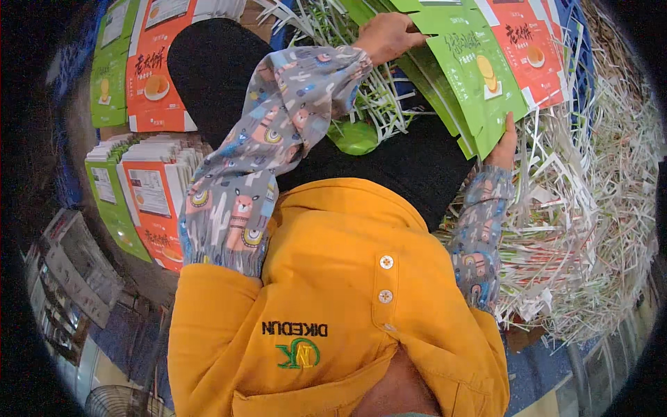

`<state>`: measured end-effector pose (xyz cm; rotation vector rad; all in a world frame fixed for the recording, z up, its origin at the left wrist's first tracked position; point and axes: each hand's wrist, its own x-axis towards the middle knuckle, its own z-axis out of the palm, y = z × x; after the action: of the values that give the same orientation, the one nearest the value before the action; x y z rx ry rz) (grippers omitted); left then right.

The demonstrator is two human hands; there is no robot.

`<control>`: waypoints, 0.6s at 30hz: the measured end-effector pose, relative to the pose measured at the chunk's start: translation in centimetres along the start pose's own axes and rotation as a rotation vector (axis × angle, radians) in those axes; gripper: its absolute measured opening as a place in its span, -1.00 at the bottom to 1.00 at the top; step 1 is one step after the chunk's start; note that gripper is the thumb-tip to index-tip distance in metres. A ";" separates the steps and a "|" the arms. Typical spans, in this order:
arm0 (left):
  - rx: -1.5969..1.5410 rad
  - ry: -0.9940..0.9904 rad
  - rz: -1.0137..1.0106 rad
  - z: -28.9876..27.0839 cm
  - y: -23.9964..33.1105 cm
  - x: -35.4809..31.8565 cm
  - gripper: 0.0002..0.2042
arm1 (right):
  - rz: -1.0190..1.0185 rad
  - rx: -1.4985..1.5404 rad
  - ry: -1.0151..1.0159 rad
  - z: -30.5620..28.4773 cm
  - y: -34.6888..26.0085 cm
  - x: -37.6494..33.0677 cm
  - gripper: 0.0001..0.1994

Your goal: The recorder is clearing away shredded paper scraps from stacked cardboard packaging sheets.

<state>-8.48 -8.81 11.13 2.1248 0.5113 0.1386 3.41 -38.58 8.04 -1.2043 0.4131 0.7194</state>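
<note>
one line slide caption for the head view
Left hand and right hand grip a green flat carton stack above a heap of paper trimmings.

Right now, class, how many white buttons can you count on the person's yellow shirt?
2. One white button sits on the placket of the yellow shirt, the other white button just below it. A third may be tucked under the collar fold lower down; that cannot be told.

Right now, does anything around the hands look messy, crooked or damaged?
Yes: a loose heap of white paper offcuts spreads over the right side and under the green flat cartons that the left hand and right hand hold. The stacks of printed cartons on the left are fanned. No damage shows.
</note>
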 end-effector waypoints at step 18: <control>0.403 -0.015 0.423 1.8 -3.8 -0.8 -0.47 | -0.028 -0.017 0.096 -1.0 0.0 1.1 -0.60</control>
<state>-9.81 -8.63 7.12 2.6054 0.0725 0.2759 4.32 -39.26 7.02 -1.2620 0.4700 0.6442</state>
